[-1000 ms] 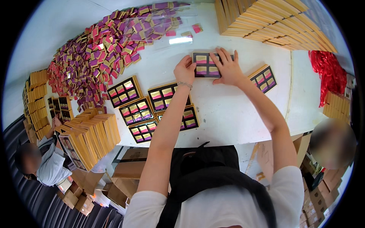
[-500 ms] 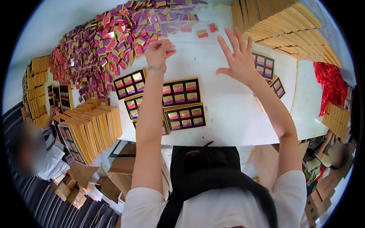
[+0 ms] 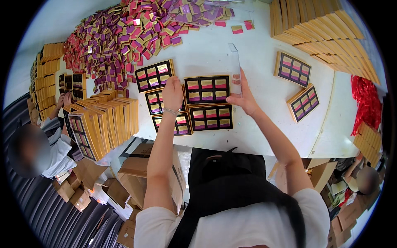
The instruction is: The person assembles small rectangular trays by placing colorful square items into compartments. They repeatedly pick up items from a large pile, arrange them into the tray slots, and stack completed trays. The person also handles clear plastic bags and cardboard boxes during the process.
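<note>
My right hand (image 3: 245, 93) grips the right side of a clear plastic lid (image 3: 235, 56), its fingers along the outer wall and the thumb turned inward. My left hand (image 3: 173, 94), with a bracelet at the wrist, has closed fingers at the lid's left side; the see-through plastic makes its edge there hard to see. Just below the lid lies a gold-rimmed black box (image 3: 206, 89) with six compartments, filled with pink, purple and gold wrapped pieces. A similar filled box (image 3: 211, 117) touches its near side. Another filled box (image 3: 154, 75) lies to the left, partly under my left hand.
A heap of small wrapped pieces (image 3: 120, 45) covers the far left, with clear lids (image 3: 198, 12) on it. Boxes stand in a row (image 3: 105, 120) at left and a stack (image 3: 322, 33) far right. Two filled boxes (image 3: 293, 68) lie right. Red strips (image 3: 366, 103) hang beyond. People work at both sides.
My left hand has come back from the heap toward me with a clear lid. The right hand, spread open before, has moved left and nearer and now grips the lid's right side.
</note>
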Available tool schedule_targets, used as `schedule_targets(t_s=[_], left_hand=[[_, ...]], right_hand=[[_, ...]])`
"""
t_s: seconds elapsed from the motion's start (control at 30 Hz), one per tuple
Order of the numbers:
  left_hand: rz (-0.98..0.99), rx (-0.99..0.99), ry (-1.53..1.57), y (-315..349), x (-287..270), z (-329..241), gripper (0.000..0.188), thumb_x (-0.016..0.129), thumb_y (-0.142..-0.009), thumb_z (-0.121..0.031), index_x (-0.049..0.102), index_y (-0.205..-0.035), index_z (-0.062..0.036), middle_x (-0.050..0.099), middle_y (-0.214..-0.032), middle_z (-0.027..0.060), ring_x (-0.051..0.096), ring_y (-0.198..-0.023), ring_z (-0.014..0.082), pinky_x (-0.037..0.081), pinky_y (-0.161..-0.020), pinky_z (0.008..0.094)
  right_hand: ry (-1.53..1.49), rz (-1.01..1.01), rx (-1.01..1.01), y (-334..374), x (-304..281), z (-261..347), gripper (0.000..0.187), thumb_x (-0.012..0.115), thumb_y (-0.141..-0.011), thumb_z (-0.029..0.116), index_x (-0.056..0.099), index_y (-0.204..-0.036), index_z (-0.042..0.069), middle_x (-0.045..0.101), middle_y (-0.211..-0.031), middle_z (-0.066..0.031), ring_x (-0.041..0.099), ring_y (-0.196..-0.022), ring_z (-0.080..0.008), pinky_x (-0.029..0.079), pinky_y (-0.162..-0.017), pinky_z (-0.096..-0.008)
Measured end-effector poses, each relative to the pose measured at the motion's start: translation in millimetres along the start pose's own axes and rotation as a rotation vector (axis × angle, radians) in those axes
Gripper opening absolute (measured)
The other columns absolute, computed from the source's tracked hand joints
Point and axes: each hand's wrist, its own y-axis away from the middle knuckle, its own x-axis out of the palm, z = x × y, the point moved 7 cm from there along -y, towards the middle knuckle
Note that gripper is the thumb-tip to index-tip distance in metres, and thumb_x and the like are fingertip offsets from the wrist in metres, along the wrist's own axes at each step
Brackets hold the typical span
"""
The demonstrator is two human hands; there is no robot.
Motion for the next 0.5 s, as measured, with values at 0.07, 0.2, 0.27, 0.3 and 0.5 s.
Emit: schedule_targets(t_s=[0.07, 0.2, 0.27, 0.3, 0.5], left_hand=[[0.074, -0.013, -0.091, -13, 11, 3, 0.035, 0.047, -0.091, -0.015, 0.052, -0.120, 0.0044, 0.065, -0.106, 0.0134, 0.064, -0.091, 0.0174, 0.053, -0.074, 0.0276], [0.116, -0.132, 0.226, -15, 33, -22, 0.038, 0.047, -0.090, -0.012, 0.050, -0.124, 0.0049, 0.064, -0.112, 0.0182, 0.065, -0.092, 0.0197, 0.054, -0.077, 0.0286], [0.168, -0.151, 0.332, -17, 52, -28, 0.039, 0.047, -0.090, -0.013, 0.050, -0.124, 0.0047, 0.063, -0.113, 0.0184, 0.065, -0.094, 0.0202, 0.054, -0.079, 0.0289], [0.195, -0.162, 0.385, -18, 61, -30, 0.039, 0.048, -0.090, -0.013, 0.050, -0.124, 0.0046, 0.063, -0.113, 0.0186, 0.065, -0.095, 0.0205, 0.054, -0.079, 0.0290], [0.184, -0.179, 0.332, -7, 83, -28, 0.042, 0.050, -0.093, -0.026, 0.052, -0.129, -0.0036, 0.063, -0.121, 0.0082, 0.057, -0.112, 0.0197, 0.046, -0.090, 0.0374]], right_hand=[[-0.041, -0.031, 0.006, 1, 2, -5, 0.127, 0.087, -0.065, 0.033, -0.002, -0.153, 0.013, 0.024, -0.141, -0.0153, 0.032, -0.129, -0.0330, 0.040, -0.100, -0.0475], [0.093, -0.078, -0.112, 4, -8, 12, 0.127, 0.088, -0.064, 0.032, 0.000, -0.153, 0.014, 0.024, -0.141, -0.0170, 0.030, -0.130, -0.0340, 0.038, -0.102, -0.0478], [0.276, -0.096, -0.201, 7, -21, 19, 0.126, 0.088, -0.062, 0.032, 0.004, -0.153, 0.014, 0.023, -0.142, -0.0191, 0.029, -0.131, -0.0357, 0.037, -0.103, -0.0487], [0.390, -0.108, -0.236, 10, -29, 20, 0.125, 0.089, -0.061, 0.031, 0.007, -0.153, 0.014, 0.023, -0.142, -0.0203, 0.029, -0.132, -0.0368, 0.036, -0.104, -0.0492], [1.178, -0.014, -0.321, 23, -49, 33, 0.120, 0.092, -0.049, 0.031, 0.027, -0.149, 0.021, 0.025, -0.145, -0.0182, 0.026, -0.134, -0.0388, 0.030, -0.106, -0.0607]])
